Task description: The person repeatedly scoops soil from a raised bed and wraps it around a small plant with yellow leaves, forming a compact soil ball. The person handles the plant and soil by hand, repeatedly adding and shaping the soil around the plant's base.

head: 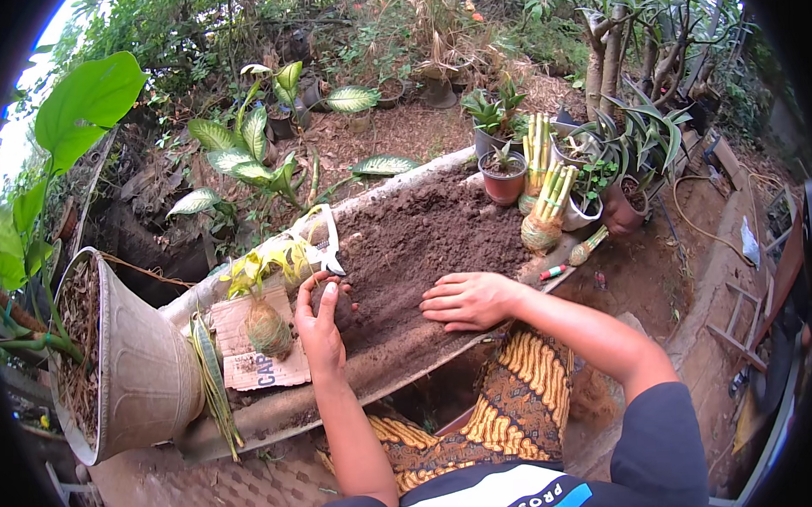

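My left hand (322,323) curls around a dark ball of soil (343,308), which the fingers partly hide. My right hand (465,302) lies palm down on loose dark soil (419,233), holding nothing. Left of my left hand, a round root ball wrapped in green string (268,329) rests on a piece of cardboard (239,372). Yellow-green leaves (249,269) rise above it, and more yellow leaves (297,256) stand just above my left hand. A white-handled tool (332,246), perhaps scissors, lies beyond my fingertips.
A large planter (148,370) and long striped leaves (212,381) are at the left. At the right stand a small brown pot (503,180), bundled green stalks with a wrapped base (548,208) and several potted plants. A small red and green item (553,272) lies near the trough's edge.
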{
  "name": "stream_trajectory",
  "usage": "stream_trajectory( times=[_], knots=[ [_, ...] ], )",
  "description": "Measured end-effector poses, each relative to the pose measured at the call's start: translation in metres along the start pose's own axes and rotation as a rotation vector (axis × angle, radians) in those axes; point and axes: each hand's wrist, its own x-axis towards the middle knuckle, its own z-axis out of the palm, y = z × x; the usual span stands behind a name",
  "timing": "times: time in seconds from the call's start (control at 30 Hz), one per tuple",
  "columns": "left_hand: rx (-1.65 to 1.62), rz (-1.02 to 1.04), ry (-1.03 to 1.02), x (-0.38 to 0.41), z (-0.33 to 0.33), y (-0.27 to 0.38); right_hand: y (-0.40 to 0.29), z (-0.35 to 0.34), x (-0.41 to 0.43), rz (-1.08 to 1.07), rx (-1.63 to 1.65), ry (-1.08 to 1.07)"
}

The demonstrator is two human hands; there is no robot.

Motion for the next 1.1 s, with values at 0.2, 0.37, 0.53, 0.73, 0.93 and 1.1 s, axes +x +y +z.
stream_trajectory(
  times=[0.2, 0.37, 0.53, 0.73, 0.93, 1.1],
  knots=[
    [-0.001, -0.007, 0.000, 0.000, -0.005, -0.002, 0.009, -0.008, -0.005, 0.052, -0.026, 0.019],
    [-0.024, -0.019, -0.039, -0.007, 0.000, -0.006, 0.009, 0.002, -0.005, 0.160, -0.061, 0.137],
    [-0.075, -0.009, -0.085, -0.013, 0.012, 0.003, -0.001, -0.012, 0.008, 0.454, -0.058, -0.029],
    [-0.371, -0.099, -0.219, -0.019, 0.020, -0.022, 0.020, -0.004, 0.046, 1.101, 0.705, 0.915],
    [-0.418, -0.085, -0.071, -0.026, 0.042, -0.047, -0.027, 0.032, 0.123, 1.218, 1.897, 1.531],
    [-0.168, 0.063, -0.018, -0.030, 0.050, -0.059, -0.040, 0.060, 0.145, 1.165, 1.153, 1.590]
  ],
)
